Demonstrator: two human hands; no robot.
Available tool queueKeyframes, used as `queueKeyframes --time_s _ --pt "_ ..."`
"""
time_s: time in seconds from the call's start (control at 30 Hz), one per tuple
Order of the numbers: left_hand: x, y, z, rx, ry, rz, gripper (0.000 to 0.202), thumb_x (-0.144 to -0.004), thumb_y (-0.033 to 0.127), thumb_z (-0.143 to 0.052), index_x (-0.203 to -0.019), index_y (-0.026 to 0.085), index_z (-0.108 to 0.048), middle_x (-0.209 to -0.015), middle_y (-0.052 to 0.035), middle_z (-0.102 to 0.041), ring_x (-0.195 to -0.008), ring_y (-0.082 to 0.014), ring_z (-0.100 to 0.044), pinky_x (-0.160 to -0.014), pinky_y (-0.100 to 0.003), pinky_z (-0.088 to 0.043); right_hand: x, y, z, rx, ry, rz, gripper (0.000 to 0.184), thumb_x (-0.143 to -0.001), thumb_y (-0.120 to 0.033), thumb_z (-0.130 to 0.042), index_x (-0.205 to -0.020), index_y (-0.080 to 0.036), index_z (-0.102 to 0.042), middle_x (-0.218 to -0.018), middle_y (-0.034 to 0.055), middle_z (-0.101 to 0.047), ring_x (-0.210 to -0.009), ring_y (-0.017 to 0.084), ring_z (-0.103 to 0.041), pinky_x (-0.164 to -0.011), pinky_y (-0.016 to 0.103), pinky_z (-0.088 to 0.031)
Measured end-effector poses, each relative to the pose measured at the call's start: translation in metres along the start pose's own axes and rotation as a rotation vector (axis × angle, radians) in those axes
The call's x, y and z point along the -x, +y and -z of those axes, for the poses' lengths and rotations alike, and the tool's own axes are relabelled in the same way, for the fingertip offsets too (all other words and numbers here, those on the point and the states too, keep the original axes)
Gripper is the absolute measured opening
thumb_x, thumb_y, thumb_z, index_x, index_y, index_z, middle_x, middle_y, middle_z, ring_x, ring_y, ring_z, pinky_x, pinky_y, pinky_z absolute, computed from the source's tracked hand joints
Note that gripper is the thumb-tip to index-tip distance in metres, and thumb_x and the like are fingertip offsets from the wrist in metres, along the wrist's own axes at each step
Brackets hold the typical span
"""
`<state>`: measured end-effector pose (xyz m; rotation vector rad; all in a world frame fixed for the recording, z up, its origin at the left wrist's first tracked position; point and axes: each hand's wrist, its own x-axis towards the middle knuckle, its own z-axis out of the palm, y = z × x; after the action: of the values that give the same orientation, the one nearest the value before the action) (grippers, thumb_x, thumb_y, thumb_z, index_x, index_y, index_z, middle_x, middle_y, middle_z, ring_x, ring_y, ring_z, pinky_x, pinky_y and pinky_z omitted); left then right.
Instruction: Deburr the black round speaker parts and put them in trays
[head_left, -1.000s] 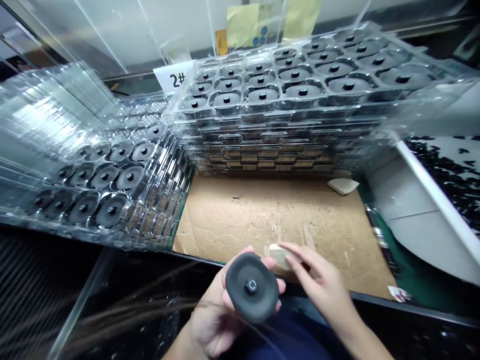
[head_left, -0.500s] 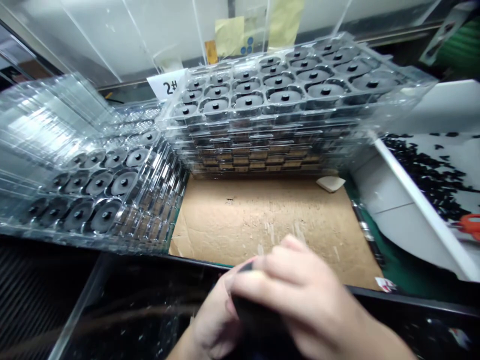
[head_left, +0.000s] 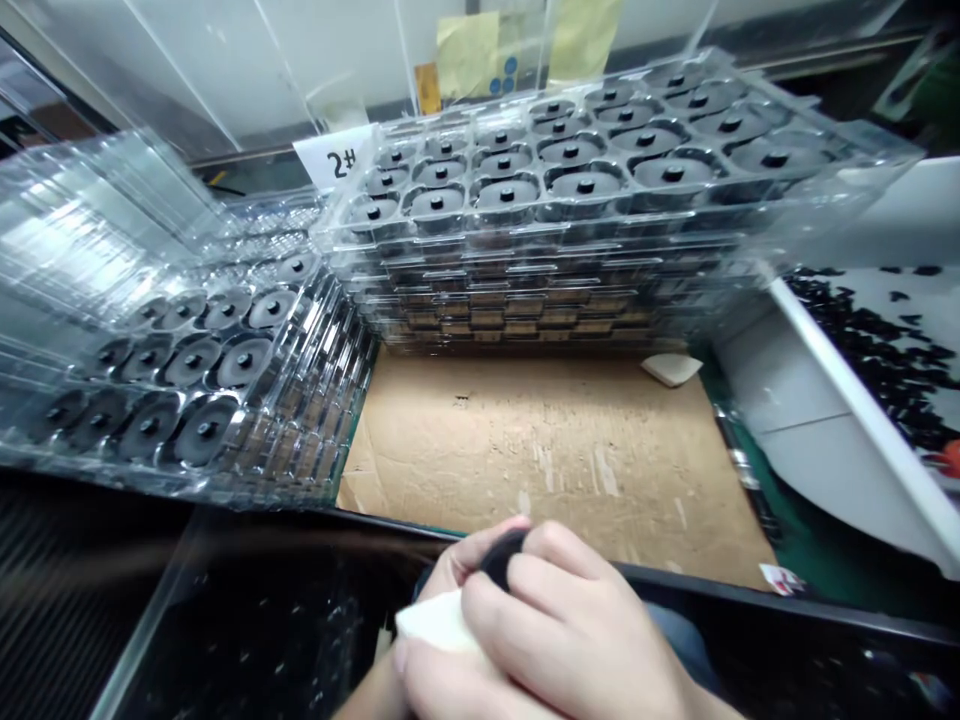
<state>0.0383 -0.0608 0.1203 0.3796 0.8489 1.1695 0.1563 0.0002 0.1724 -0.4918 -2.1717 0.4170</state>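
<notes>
Low in the head view, my two hands meet in front of the bench edge. My left hand (head_left: 466, 556) is closed around a dark, rounded part (head_left: 501, 562), of which only a small curve shows. Over it lies my right hand (head_left: 566, 630), fingers bent, pinching a white wedge-shaped sponge (head_left: 439, 620). The sponge is close to the dark part, but whether they touch is hidden by the fingers. Most of my left hand lies behind the right one.
Clear plastic trays of dark round parts are stacked at the left (head_left: 172, 400) and the back (head_left: 510, 215). A cardboard sheet (head_left: 480, 440) covers the bench, with another pale wedge (head_left: 671, 369) on it. At right stands a white bin (head_left: 847, 420) with small black pieces (head_left: 885, 360).
The white sponge now shows plainly between my hands; before, motion blur and fingers mostly hid it. My right hand has turned and shifted slightly. The camera view has moved a little.
</notes>
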Motion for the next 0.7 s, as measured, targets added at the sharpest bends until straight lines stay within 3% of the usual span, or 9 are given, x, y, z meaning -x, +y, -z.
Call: queueKeyframes --time_s 0.07,0.17,0.2,0.37,0.47,0.53,0.6,0.7 --pt "-0.001 -0.001 0.003 0.065 0.037 -0.033 0.041 -0.055 0.048 -0.077 -0.091 0.029 -0.070 -0.086 0.0007 -0.071 -0.104 -0.0273 -0.059 -0.088 -0.038 -0.048 0.003 0.014 -0.002 -0.089 -0.034 -0.093 0.032 -0.095 -0.022 -0.033 -0.093 -0.022 -0.065 -0.064 -0.0006 -0.064 -0.055 0.012 -0.052 -0.055 0.028 -0.034" --pt "-0.002 -0.001 0.008 0.201 0.082 -0.061 0.055 -0.051 0.041 -0.082 -0.102 0.032 -0.067 -0.107 0.0020 -0.070 -0.100 -0.0214 -0.063 -0.083 -0.027 -0.049 0.025 0.047 -0.006 -0.045 -0.197 -0.523 0.023 -0.090 -0.022 -0.043 -0.098 -0.024 -0.065 -0.085 0.0021 -0.070 -0.074 0.015 -0.062 -0.064 0.029 -0.043" --pt "-0.002 0.000 0.010 0.246 0.093 -0.059 0.056 -0.050 0.039 -0.083 -0.103 0.031 -0.067 -0.111 0.0007 -0.069 -0.097 -0.0204 -0.065 -0.081 -0.026 -0.049 0.037 0.057 -0.010 -0.024 -0.224 -0.604 0.023 -0.089 -0.023 -0.045 -0.100 -0.025 -0.066 -0.087 0.0025 -0.070 -0.076 0.016 -0.063 -0.065 0.030 -0.045" --pt "-0.001 0.000 0.017 0.333 0.145 -0.031 0.056 -0.051 0.033 -0.084 -0.104 0.028 -0.067 -0.110 -0.0039 -0.070 -0.090 -0.0197 -0.066 -0.080 -0.025 -0.049 0.095 0.075 -0.037 -0.081 -0.286 -0.689 0.025 -0.088 -0.026 -0.046 -0.095 -0.023 -0.069 -0.077 0.0015 -0.071 -0.066 0.016 -0.065 -0.060 0.029 -0.051" --pt "-0.002 -0.002 0.015 0.323 0.139 -0.014 0.057 -0.051 0.032 -0.084 -0.106 0.028 -0.066 -0.112 -0.0035 -0.068 -0.092 -0.0202 -0.065 -0.083 -0.027 -0.048 0.090 0.062 -0.029 -0.082 -0.245 -0.770 0.025 -0.089 -0.028 -0.046 -0.101 -0.022 -0.067 -0.084 0.0031 -0.072 -0.065 0.015 -0.066 -0.054 0.025 -0.052" --pt "-0.003 -0.002 0.011 0.314 0.130 -0.008 0.057 -0.051 0.031 -0.084 -0.105 0.028 -0.066 -0.110 -0.0024 -0.068 -0.092 -0.0200 -0.065 -0.083 -0.027 -0.047 0.068 0.046 -0.015 -0.067 -0.129 -0.771 0.024 -0.090 -0.027 -0.047 -0.108 -0.024 -0.063 -0.099 0.0043 -0.070 -0.072 0.015 -0.066 -0.054 0.024 -0.052" --pt "-0.002 -0.002 0.007 0.309 0.156 0.004 0.056 -0.051 0.031 -0.084 -0.104 0.028 -0.067 -0.106 -0.0018 -0.069 -0.093 -0.0190 -0.064 -0.083 -0.026 -0.046 0.042 0.027 -0.003 -0.062 0.008 -0.630 0.026 -0.088 -0.021 -0.050 -0.112 -0.025 -0.060 -0.104 0.0040 -0.068 -0.080 0.016 -0.066 -0.061 0.025 -0.052" --pt "-0.001 0.000 0.004 0.272 0.196 0.014 0.048 -0.057 0.035 -0.080 -0.103 0.027 -0.068 -0.105 -0.0027 -0.069 -0.099 -0.0208 -0.061 -0.094 -0.032 -0.042 0.015 0.005 0.000 -0.118 -0.052 -0.327 0.032 -0.085 -0.012 -0.050 -0.115 -0.017 -0.057 -0.094 0.0051 -0.070 -0.077 0.017 -0.064 -0.071 0.030 -0.050"
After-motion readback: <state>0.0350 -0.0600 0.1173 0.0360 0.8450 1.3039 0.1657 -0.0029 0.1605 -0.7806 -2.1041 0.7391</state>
